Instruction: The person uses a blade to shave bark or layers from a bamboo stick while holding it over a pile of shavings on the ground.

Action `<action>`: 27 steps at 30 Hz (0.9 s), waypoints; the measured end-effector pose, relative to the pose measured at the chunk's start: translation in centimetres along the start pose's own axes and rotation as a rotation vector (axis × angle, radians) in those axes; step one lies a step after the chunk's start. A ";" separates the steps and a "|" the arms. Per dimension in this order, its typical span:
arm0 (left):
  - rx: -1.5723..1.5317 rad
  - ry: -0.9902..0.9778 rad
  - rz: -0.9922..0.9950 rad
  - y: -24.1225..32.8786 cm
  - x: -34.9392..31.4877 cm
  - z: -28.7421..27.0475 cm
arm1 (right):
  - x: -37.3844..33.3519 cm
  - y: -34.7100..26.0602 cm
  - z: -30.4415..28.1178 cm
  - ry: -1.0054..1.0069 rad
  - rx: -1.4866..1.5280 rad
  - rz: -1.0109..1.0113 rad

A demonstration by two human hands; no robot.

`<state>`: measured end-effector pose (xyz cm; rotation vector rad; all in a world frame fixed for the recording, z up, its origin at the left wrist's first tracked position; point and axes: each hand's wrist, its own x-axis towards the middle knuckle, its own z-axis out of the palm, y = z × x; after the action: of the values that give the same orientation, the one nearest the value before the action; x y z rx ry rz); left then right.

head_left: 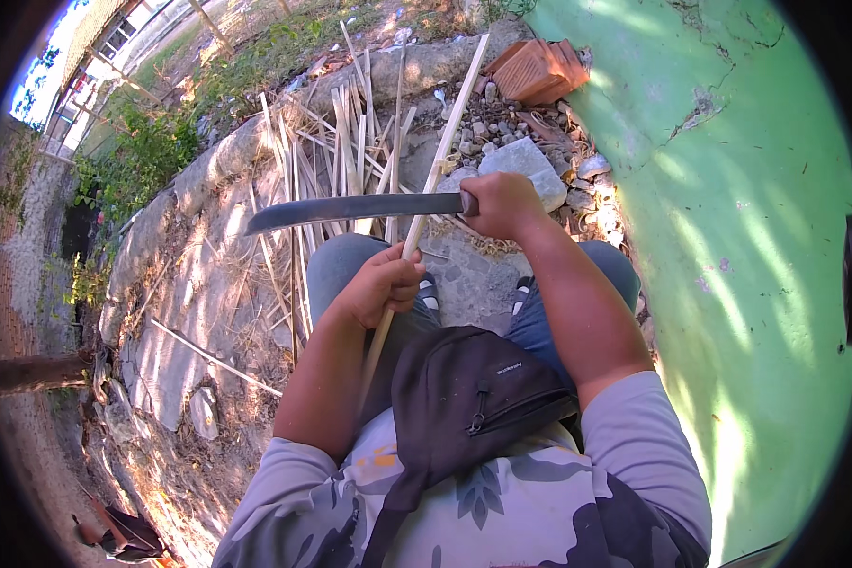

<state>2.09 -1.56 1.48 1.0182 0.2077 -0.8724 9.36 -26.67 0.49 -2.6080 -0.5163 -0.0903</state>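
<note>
Fingers (406, 274) are wrapped, left hand (380, 285) round a strip (460, 109), probably light, springy, best held mid-length; right hand (503, 204) round a knife (350, 210).

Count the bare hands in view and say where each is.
2: the left hand grips the pale strip; the right hand holds the machete by its handle.

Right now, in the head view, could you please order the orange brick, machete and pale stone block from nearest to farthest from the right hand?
1. Machete: gripped in the right hand.
2. Pale stone block: just beyond.
3. Orange brick: farther ahead.
</note>
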 end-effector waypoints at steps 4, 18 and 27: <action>0.042 -0.076 -0.023 0.0 0.7 0.5 | 0.6 3.5 0.7 0.015 0.252 0.377; -0.015 -0.084 -0.040 -0.2 0.1 -0.5 | 0.0 -0.3 0.1 0.033 -0.057 -0.047; 0.030 -0.142 -0.066 -0.3 0.6 -0.4 | 0.2 3.7 0.8 0.054 0.210 0.351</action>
<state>2.31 -1.68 0.75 0.9778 0.1088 -1.0061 10.91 -29.26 -1.87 -2.4401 -0.0410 0.0092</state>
